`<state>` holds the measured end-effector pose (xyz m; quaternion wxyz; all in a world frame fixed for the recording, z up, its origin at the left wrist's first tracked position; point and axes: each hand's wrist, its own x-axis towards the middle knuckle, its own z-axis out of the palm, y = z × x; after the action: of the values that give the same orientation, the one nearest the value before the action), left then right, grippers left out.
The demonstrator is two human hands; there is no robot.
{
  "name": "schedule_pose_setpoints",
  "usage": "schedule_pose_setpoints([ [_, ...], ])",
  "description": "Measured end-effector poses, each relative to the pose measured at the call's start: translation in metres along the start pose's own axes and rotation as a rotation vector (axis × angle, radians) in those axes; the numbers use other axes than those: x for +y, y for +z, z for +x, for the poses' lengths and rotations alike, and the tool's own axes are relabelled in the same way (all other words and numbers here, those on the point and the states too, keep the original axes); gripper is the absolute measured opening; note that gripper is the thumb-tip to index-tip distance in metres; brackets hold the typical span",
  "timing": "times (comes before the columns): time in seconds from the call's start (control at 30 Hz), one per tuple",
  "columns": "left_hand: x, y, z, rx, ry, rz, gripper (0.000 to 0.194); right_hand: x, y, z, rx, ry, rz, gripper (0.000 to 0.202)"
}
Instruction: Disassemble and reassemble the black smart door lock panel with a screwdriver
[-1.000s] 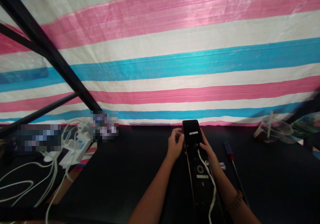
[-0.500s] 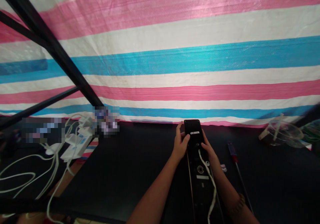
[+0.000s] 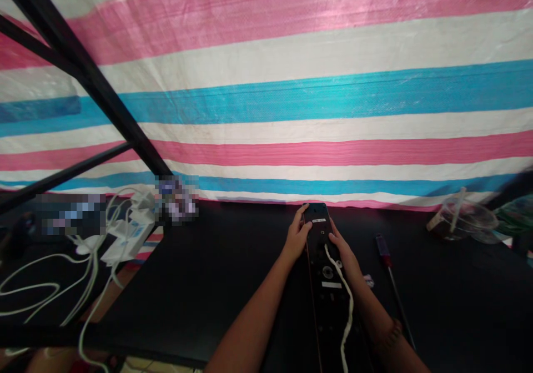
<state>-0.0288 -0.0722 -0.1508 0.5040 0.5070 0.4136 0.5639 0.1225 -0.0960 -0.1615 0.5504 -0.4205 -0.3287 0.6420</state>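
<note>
My left hand (image 3: 296, 235) grips the far left edge of a long black panel (image 3: 332, 312), its thumb lying on the upper face. On the opposite edge, my right hand (image 3: 345, 253) holds the same panel with the thumb pressed near the top. The panel carries white labels, a round fitting and small holes; its kind is not clear. A white cable (image 3: 348, 306) comes out of its face and runs down toward me. To the right of my right forearm lies a screwdriver (image 3: 383, 253) with a dark blue and red handle. A small plastic packet (image 3: 368, 280) sits beside that forearm.
All this is on a black table (image 3: 225, 273). A clear plastic cup (image 3: 452, 223) with a straw stands at the back right. Leftward are a white power strip (image 3: 129, 240) and tangled white cables (image 3: 89, 284). A striped tarp (image 3: 291, 101) hangs behind, beside a black metal frame (image 3: 104, 106).
The panel's far end and both hands have shifted slightly left and a little down. My grip on it looks the same. The view has moved slightly too.
</note>
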Motion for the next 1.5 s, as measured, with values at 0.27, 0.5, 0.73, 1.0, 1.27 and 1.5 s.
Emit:
schedule_pose_setpoints([
  [0.27, 0.004, 0.001, 0.001, -0.004, -0.018, 0.03, 0.056, 0.001, -0.001, -0.001, 0.026, -0.024, -0.025, 0.073],
  [0.5, 0.003, -0.001, 0.002, -0.02, -0.04, 0.069, 0.055, -0.006, 0.002, -0.006, 0.035, -0.033, -0.053, 0.065],
  [0.73, 0.001, -0.004, 0.003, 0.015, 0.048, 0.188, 0.051, -0.007, 0.003, -0.007, 0.048, -0.01, -0.035, 0.066],
  [1.0, -0.005, -0.004, 0.009, 0.114, 0.102, 0.231, 0.046, -0.002, 0.001, -0.006, 0.039, 0.003, -0.029, 0.062],
  [1.27, -0.007, -0.006, 0.012, 0.1, 0.068, 0.238, 0.045, 0.0, 0.002, -0.002, 0.02, 0.06, 0.028, 0.073],
  [1.5, -0.009, -0.006, 0.013, 0.095, 0.02, 0.256, 0.044, 0.004, -0.001, -0.002, 0.035, 0.065, 0.01, 0.072],
])
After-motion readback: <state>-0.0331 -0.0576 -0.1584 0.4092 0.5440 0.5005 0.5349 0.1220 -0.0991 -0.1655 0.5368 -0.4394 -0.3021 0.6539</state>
